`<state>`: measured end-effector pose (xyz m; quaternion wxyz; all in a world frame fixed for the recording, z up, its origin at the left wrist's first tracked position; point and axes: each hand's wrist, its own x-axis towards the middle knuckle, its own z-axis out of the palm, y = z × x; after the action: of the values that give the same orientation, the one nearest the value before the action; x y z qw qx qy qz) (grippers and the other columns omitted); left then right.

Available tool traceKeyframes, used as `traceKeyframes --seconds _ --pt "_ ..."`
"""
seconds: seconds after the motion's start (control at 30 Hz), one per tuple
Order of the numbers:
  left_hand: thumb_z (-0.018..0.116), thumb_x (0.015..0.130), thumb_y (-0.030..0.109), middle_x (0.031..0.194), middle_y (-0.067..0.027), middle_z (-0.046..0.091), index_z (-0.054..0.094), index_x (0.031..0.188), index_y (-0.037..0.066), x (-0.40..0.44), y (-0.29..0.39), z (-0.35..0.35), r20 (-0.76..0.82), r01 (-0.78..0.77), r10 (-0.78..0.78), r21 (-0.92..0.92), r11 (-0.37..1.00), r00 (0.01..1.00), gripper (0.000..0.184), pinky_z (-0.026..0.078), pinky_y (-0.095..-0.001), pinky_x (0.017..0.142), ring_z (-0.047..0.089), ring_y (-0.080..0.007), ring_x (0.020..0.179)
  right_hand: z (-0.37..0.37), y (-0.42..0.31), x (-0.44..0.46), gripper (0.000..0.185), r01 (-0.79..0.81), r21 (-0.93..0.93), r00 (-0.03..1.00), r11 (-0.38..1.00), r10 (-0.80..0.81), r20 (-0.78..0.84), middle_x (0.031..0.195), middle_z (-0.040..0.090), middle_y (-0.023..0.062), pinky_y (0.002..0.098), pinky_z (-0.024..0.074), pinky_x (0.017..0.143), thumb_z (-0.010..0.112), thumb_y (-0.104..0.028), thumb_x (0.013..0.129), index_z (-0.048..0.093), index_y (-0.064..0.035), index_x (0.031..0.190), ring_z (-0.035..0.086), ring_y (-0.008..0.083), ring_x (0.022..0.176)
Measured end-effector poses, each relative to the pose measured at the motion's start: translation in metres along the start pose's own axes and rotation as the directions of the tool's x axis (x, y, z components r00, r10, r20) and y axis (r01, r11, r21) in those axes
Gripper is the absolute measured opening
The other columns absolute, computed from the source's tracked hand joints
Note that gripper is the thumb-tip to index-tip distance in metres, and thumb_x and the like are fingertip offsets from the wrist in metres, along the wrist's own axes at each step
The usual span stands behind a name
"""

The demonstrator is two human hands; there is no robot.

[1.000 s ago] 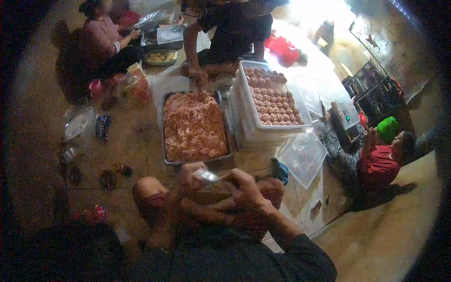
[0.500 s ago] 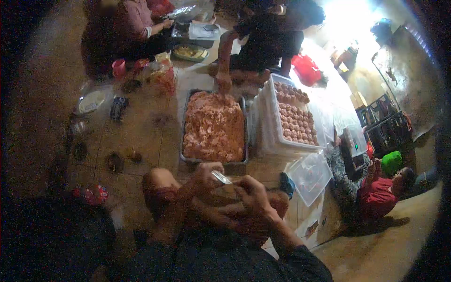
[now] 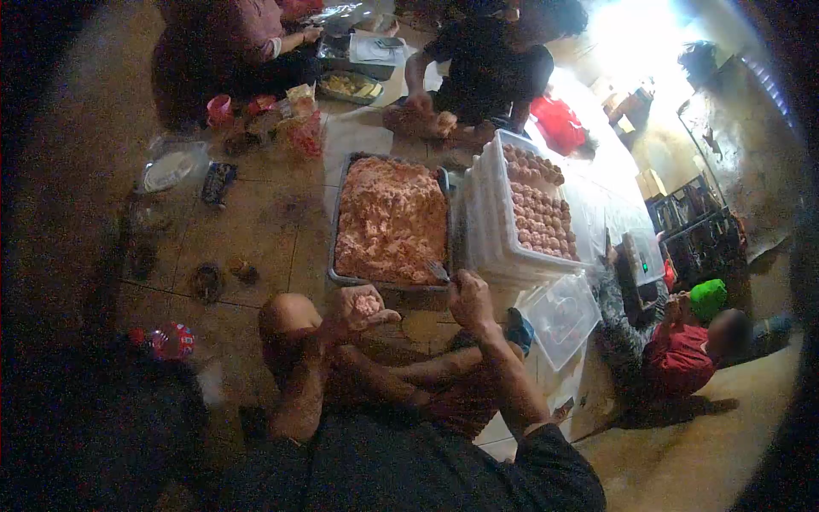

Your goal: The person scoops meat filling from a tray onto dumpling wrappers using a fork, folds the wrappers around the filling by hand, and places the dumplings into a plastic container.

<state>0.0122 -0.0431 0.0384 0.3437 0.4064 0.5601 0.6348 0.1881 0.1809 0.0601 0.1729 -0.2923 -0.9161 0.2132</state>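
My left hand (image 3: pixel 357 317) is cupped around a small lump of pink minced mixture (image 3: pixel 368 305), with the palm turned up. In my right hand (image 3: pixel 472 300) is a fork (image 3: pixel 438 271), whose tines touch the mixture at the tray's near right corner. The deep grey tray (image 3: pixel 333 271) lies just beyond both hands on the tiled floor. Pink, lumpy mixture (image 3: pixel 388 222) fills it. To the right stands a stack of clear plastic boxes (image 3: pixel 482 226); rows of pink-brown balls (image 3: pixel 543 209) lie in the top one.
A co-worker's hand (image 3: pixel 418 104) across the tray is near another lump (image 3: pixel 445 124). A clear lid (image 3: pixel 559 320) lies by my right knee. A person in a red shirt (image 3: pixel 678 358) is at the right. Bags and a pink cup (image 3: pixel 219 111) stand at the far left.
My hands have moved apart; the left now shows a lump in its palm, and the right has carried the fork to the tray's corner. The co-worker's hand has left the mixture.
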Motion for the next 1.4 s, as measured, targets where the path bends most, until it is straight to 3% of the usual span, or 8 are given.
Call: traceKeyframes --seconds 0.13,0.33,0.4,0.53,0.6,0.93,1.27,1.4 --pt "0.088 0.077 0.009 0.077 0.0023 0.065 0.065 0.090 0.005 -0.006 -0.011 0.001 -0.031 -0.053 0.057 0.130 0.990 0.998 0.026 0.048 -0.0231 0.064 0.055 -0.0056 0.069 0.042 0.031 0.014 0.018 0.196 0.097 0.973 0.976 -0.181 -0.146 0.099 0.065 0.0250 0.0507 0.0508 0.081 0.064 -0.013 0.088 0.065 0.0016 0.098 0.064 0.0459 0.094" --pt "0.086 0.079 0.009 0.081 -0.0016 0.066 0.063 0.088 0.003 -0.004 -0.011 -0.011 0.229 0.337 -0.267 -0.364 0.868 0.936 0.025 0.058 -0.0282 0.076 0.066 -0.0095 0.084 0.017 -0.024 0.033 0.022 -0.113 -0.284 0.967 0.952 0.171 0.191 0.103 0.064 0.0231 0.0510 0.0519 0.081 0.061 -0.021 0.093 0.065 -0.0024 0.103 0.064 0.0436 0.096" --pt "0.086 0.079 0.012 0.086 -0.0032 0.066 0.062 0.092 0.003 -0.011 0.006 -0.013 0.060 0.114 -0.130 0.225 0.968 0.990 0.029 0.057 -0.0287 0.079 0.067 -0.0109 0.087 0.069 0.041 0.025 0.022 -0.007 -0.160 0.986 0.987 0.033 0.162 0.104 0.064 0.0224 0.0508 0.0520 0.081 0.059 -0.021 0.094 0.066 -0.0030 0.104 0.065 0.0416 0.095" --pt "0.086 0.080 0.015 0.086 -0.0037 0.066 0.061 0.098 0.004 -0.005 -0.051 -0.008 0.088 -0.092 0.117 -0.243 0.966 0.989 0.033 0.054 -0.0268 0.074 0.064 -0.0095 0.080 0.079 0.038 0.028 0.024 0.159 0.007 0.987 0.987 -0.159 -0.002 0.104 0.064 0.0212 0.0493 0.0521 0.080 0.056 -0.022 0.097 0.066 -0.0035 0.108 0.066 0.0378 0.093" --pt "0.086 0.081 0.021 0.084 -0.0036 0.066 0.060 0.103 0.005 -0.007 -0.028 -0.002 0.035 -0.013 0.007 0.178 0.984 0.999 0.038 0.052 -0.0265 0.071 0.062 -0.0096 0.076 0.015 -0.036 0.026 0.021 0.208 0.049 0.978 0.977 -0.206 -0.043 0.097 0.066 0.0197 0.0436 0.0528 0.075 0.058 -0.017 0.095 0.067 -0.0006 0.105 0.067 0.0337 0.084" --pt "0.078 0.086 0.023 0.082 -0.0039 0.067 0.062 0.103 0.003 0.015 0.015 0.001 0.057 -0.079 0.062 0.367 0.927 0.996 0.031 0.055 -0.0340 0.072 0.066 -0.0178 0.078 -0.043 -0.084 -0.026 0.011 -0.011 0.456 0.972 0.890 -0.098 0.215 0.090 0.071 0.0145 0.0352 0.0529 0.075 0.067 -0.008 0.089 0.070 0.0001 0.095 0.069 0.0236 0.084" --pt "0.073 0.088 0.016 0.079 -0.0013 0.064 0.063 0.095 0.002 0.018 -0.027 0.013 0.150 -0.069 0.136 -0.386 0.920 0.979 0.018 0.050 -0.0267 0.062 0.058 -0.0122 0.068 -0.065 -0.107 -0.040 0.013 0.124 0.336 0.986 0.934 -0.155 0.066 0.089 0.066 0.0182 0.0416 0.0521 0.076 0.067 -0.008 0.087 0.067 0.0004 0.097 0.067 0.0361 0.085" --pt "0.074 0.088 0.018 0.074 0.0002 0.061 0.064 0.092 0.004 0.017 -0.013 0.007 0.045 -0.140 0.160 -0.289 0.947 0.986 0.018 0.047 -0.0243 0.060 0.054 -0.0088 0.066 -0.048 -0.077 -0.049 0.013 0.104 0.393 0.982 0.914 -0.157 0.107 0.086 0.067 0.0158 0.0365 0.0519 0.074 0.068 -0.008 0.090 0.064 0.0019 0.098 0.067 0.0246 0.081"
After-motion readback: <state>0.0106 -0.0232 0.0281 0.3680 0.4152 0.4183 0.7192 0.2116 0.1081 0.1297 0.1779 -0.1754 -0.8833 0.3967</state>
